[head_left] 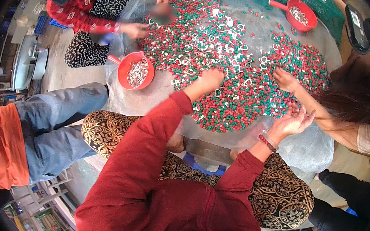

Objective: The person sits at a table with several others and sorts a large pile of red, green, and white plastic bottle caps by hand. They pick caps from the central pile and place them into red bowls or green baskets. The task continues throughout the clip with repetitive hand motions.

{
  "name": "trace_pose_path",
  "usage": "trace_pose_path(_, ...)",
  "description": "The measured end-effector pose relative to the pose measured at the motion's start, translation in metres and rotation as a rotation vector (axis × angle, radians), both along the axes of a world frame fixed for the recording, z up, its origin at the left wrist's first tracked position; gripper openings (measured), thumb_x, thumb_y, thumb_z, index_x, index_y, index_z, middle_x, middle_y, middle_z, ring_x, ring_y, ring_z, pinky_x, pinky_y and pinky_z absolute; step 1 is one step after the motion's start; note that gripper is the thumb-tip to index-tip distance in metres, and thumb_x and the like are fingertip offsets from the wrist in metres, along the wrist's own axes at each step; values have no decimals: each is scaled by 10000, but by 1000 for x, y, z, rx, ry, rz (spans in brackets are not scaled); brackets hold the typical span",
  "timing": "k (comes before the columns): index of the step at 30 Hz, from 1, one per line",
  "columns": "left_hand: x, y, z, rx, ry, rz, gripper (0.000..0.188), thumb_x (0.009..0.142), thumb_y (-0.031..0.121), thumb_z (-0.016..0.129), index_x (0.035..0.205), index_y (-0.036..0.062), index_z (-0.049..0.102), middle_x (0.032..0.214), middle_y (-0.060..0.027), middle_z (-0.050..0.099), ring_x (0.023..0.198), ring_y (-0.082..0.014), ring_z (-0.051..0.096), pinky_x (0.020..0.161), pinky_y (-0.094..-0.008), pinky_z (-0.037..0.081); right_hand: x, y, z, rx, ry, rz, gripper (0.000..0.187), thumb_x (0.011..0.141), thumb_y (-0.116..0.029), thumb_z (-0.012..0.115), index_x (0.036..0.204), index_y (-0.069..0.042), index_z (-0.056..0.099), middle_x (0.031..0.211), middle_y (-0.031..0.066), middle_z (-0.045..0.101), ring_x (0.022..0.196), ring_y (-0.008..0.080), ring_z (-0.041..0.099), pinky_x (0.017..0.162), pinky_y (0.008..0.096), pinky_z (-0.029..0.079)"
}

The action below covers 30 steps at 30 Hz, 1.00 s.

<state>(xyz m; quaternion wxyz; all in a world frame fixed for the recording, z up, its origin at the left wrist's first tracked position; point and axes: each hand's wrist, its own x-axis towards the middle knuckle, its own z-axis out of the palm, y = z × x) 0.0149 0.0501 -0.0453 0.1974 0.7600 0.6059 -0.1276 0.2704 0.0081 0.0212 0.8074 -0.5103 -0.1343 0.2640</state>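
Note:
A wide pile of small red, green and white pieces (225, 115) is spread in front of me, with white ring-shaped clips (204, 41) scattered over it. My left hand (211, 79) rests on the middle of the pile, its fingers curled down; whatever they pinch is hidden. At the pile's near right edge, my right hand (293, 120) is turned palm up with the fingers loosely apart. Nothing shows in that palm. A red beaded bracelet (267, 143) circles the right wrist.
A red handled strainer (145, 82) holding white clips stands left of the pile; another red strainer (310, 20) with clips sits at the far right. Co-workers' hands (133, 30) reach in from the far left, and another person's hand (285, 80) from the right, close to mine.

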Motion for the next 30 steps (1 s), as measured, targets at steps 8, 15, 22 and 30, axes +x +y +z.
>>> trace_pose_path(8, 2, -82, -78, 314, -392, 270, 283, 763, 145, 682, 1000, 25, 584, 883, -173, 623, 800, -324, 632, 657, -440, 530, -32, -19, -30, -205, -183, 293, 370, 892, -18, 443, 1259, -53, 475, 840, 70, 573, 601, 128, 550, 532, 281, 511)
trace_pose_path(15, -60, -105, -53, -97, -1712, 1343, 253, 953, 278, 504, 999, 40, 574, 805, 4, 534, 735, -115, 548, 637, -297, 521, -56, 14, -146, -642, -484, 925, 334, 842, -88, 537, 1167, -34, 589, 754, 72, 607, 625, 158, 588, 564, 303, 501)
trace_pose_path(22, -88, -108, -81, 22, -1497, 1482, 249, 941, 250, 510, 963, 15, 590, 737, -16, 542, 646, -93, 541, 560, -267, 518, -72, 56, -208, -689, -1374, 764, 357, 789, -33, 540, 1141, -3, 597, 1065, 198, 570, 1024, 360, 518, 908, 435, 406)
trace_pose_path(30, -97, -56, -47, -170, -1329, 1099, 301, 923, 309, 536, 992, 24, 605, 763, -20, 559, 720, -103, 541, 656, -271, 473, -97, -4, -164, -642, -647, 948, 214, 775, 13, 663, 989, 22, 660, 920, 117, 681, 831, 170, 650, 763, 280, 511)
